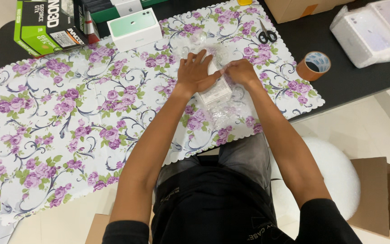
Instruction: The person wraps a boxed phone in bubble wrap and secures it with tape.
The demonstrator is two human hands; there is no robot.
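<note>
On the floral table cover, a small white box lies on clear bubble wrap. Left hand presses flat on it, fingers spread; right hand pinches the wrap's edge. Box appears rigid and light; wrap is probably soft and slippery, so grip the box by its side edges.

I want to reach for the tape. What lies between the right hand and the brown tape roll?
Nothing stands there in the head view: only the flowered cloth and a strip of black table separate the right hand from the tape roll.
</note>
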